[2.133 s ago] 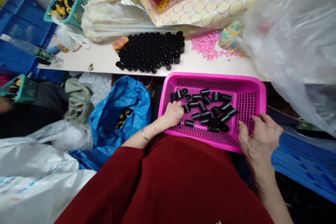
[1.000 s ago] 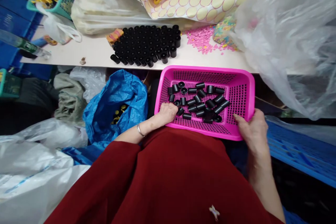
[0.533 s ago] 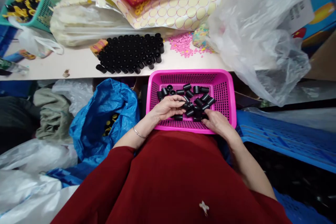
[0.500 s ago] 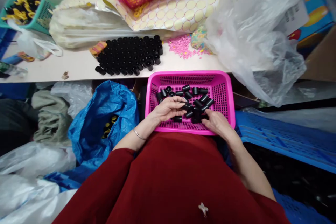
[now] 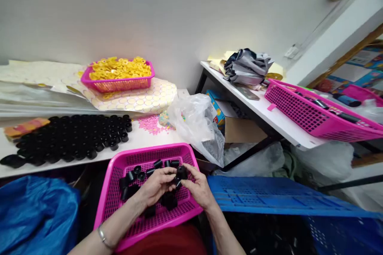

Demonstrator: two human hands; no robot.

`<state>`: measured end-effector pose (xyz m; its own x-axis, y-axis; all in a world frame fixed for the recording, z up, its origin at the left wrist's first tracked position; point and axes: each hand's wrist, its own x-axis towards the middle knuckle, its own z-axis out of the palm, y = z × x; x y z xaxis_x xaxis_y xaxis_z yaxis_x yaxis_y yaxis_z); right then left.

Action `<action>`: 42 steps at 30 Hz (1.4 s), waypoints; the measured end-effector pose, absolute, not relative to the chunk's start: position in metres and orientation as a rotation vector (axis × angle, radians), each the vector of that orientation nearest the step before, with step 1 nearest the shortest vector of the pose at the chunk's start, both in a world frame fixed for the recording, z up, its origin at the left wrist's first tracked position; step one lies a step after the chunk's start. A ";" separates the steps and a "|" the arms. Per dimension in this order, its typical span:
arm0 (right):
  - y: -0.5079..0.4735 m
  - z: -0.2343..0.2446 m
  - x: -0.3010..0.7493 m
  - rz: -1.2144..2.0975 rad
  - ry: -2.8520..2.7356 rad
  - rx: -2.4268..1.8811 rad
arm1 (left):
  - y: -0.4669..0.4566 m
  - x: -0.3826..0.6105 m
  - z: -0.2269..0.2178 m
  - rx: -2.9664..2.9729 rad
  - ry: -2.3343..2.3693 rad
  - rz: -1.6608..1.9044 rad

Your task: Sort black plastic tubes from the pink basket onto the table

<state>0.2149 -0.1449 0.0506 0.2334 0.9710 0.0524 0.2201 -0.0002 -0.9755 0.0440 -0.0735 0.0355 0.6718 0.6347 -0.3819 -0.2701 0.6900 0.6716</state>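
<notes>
Both of my hands are over a pink plastic basket (image 5: 103,203) of small black cylindrical pieces (image 5: 137,172). My left hand (image 5: 157,186), with a silver bangle at the wrist, has its fingers pinched together on a black piece, mostly hidden by the fingertips. My right hand (image 5: 200,188) grips a black cylindrical piece (image 5: 181,172) between thumb and fingers, its round end showing. The two hands nearly meet, and I cannot tell whether the pieces touch each other. More black pieces lie loose beneath and around my hands.
On the white shelf (image 5: 143,141) stand rows of black cylinders (image 5: 74,137), pink bits (image 5: 152,124) and a clear plastic bag (image 5: 194,117). Behind is a basket of yellow parts (image 5: 119,83). Blue crates (image 5: 269,195) are at right, a blue sack (image 5: 36,215) at left, another pink basket (image 5: 314,113) on the side table.
My view has swung up and to the right, showing the side table. My right hand has come up from the basket's pieces, now gripping one beside my left hand.
</notes>
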 end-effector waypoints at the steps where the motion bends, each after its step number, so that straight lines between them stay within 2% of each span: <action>1: -0.146 0.060 0.217 0.879 -1.224 -1.452 | -0.073 0.044 0.041 0.635 0.638 0.549; 5: -0.144 0.084 0.223 0.821 -1.167 -1.359 | -0.071 0.046 0.066 0.605 0.548 0.590; 13: -0.139 0.079 0.208 0.884 -0.753 -0.945 | -0.069 0.054 0.077 0.464 0.457 0.596; 31: -0.139 0.055 0.199 0.697 -0.935 -1.047 | -0.074 0.054 0.069 0.532 0.537 0.651; 36: -0.143 0.042 0.189 0.587 -1.081 -1.157 | -0.079 0.058 0.063 0.535 0.566 0.677; 42: -0.149 0.020 0.192 0.179 -1.690 -1.296 | -0.086 0.054 0.060 0.658 0.698 0.728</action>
<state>0.1924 -0.1489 0.0203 0.0287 0.8073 0.5895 0.6662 0.4242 -0.6134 0.0537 -0.0856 0.0596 0.5505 0.7672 -0.3293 -0.3612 0.5745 0.7345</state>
